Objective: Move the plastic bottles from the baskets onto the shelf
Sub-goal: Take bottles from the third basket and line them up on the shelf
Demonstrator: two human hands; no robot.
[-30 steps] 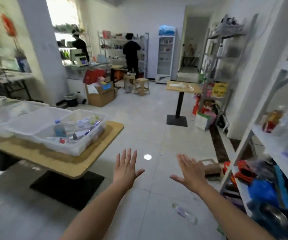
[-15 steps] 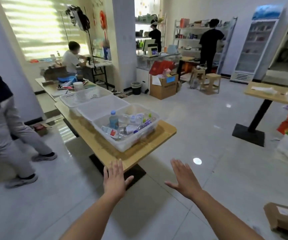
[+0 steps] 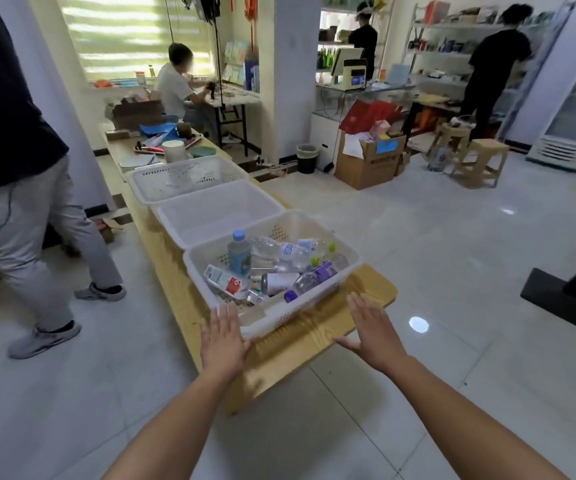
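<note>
View is swinging left, off the shelf. Left hand (image 3: 223, 337) and right hand (image 3: 373, 330) are closing on the nearest basket (image 3: 316, 306), now over the worktop (image 3: 369, 289).

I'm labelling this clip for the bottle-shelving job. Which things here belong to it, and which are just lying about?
Belongs to the job: near basket, plastic bottles in it, middle basket, far basket, left hand, right hand (both open, holding nothing).

Lying about: cardboard box, bin, wooden stool, white cup.

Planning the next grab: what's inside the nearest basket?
The nearest basket holds a pile of plastic bottles: one blue-capped bottle upright, a purple-capped bottle lying on top. Anything under the pile is covered.
</note>
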